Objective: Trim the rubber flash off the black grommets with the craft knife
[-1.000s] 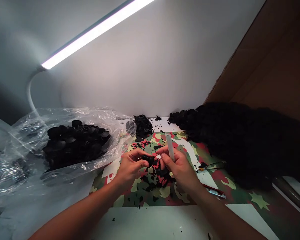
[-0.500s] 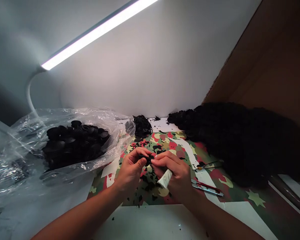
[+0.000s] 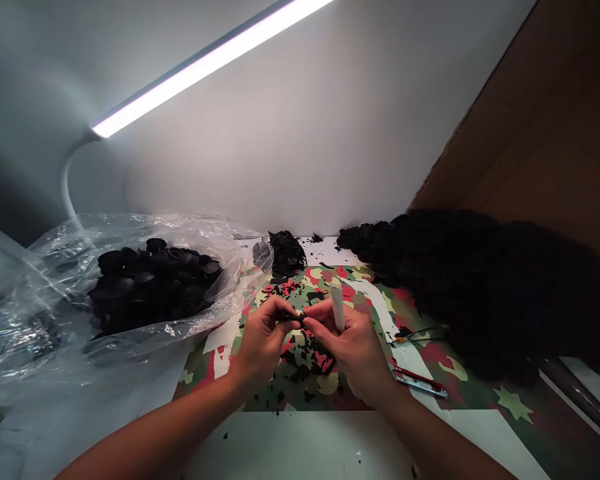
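My left hand (image 3: pixel 261 340) is closed in a pinch around a small black rubber piece (image 3: pixel 286 317), above the middle of the mat. Thumb and fingertips of my right hand (image 3: pixel 353 343) meet the piece's right end. A slim white handle (image 3: pixel 338 308), seemingly wrapped, is also in my right hand, sticking up between thumb and fingers. Whatever is at its other end is hidden. Black scraps (image 3: pixel 300 363) lie scattered under and around both hands on the camouflage-patterned mat (image 3: pixel 265 399).
A clear plastic bag (image 3: pixel 230 233) holding black ribbed rubber parts (image 3: pixel 153 283) lies left. Behind is a heap of black trimmings (image 3: pixel 286 253). A big black pile (image 3: pixel 480 287) fills the right, near a red-and-silver cutter (image 3: pixel 420 383) and tweezers-like tool (image 3: pixel 423 332). A lamp (image 3: pixel 210 70) hangs above.
My right hand has turned, so the white handle now points up instead of down toward me. Both hands still hold the black piece. The view has shifted slightly.
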A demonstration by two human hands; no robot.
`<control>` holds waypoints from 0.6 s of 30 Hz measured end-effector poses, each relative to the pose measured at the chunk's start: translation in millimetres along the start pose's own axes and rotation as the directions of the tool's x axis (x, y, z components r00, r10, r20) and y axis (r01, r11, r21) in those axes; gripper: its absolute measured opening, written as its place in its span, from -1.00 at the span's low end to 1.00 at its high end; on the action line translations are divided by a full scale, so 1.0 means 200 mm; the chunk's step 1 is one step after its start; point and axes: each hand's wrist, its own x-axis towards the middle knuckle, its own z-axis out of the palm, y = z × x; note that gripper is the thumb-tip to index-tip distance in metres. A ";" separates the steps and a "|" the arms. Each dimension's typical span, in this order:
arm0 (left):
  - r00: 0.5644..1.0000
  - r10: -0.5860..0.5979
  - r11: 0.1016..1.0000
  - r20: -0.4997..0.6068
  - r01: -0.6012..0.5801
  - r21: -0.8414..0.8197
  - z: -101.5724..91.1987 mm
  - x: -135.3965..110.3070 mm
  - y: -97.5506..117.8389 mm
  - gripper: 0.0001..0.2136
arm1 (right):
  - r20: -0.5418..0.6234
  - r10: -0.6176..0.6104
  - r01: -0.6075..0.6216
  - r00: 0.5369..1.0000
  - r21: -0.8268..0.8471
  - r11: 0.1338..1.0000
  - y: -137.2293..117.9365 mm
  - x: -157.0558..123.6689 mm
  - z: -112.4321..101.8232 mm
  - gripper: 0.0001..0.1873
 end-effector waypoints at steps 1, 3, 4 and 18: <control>1.000 0.010 0.999 -0.002 -0.010 0.031 0.00 0.00 0.00 -0.94 | 0.000 -0.048 0.048 0.999 -0.046 0.998 0.00 0.00 0.00 -0.89; 1.000 0.022 0.996 0.001 -0.022 0.091 0.00 -0.01 -0.01 -0.96 | 0.018 -0.214 0.214 0.977 -0.199 0.957 0.02 0.00 -0.01 -0.86; 1.000 0.023 0.993 0.005 -0.023 0.119 0.00 -0.01 -0.01 -0.97 | 0.034 -0.308 0.305 0.951 -0.283 0.909 0.02 0.00 -0.02 -0.83; 0.996 -0.012 0.994 0.094 0.002 0.109 0.00 0.01 -0.01 -0.93 | -0.033 -0.150 0.126 0.988 -0.384 0.915 0.01 0.03 -0.03 -0.89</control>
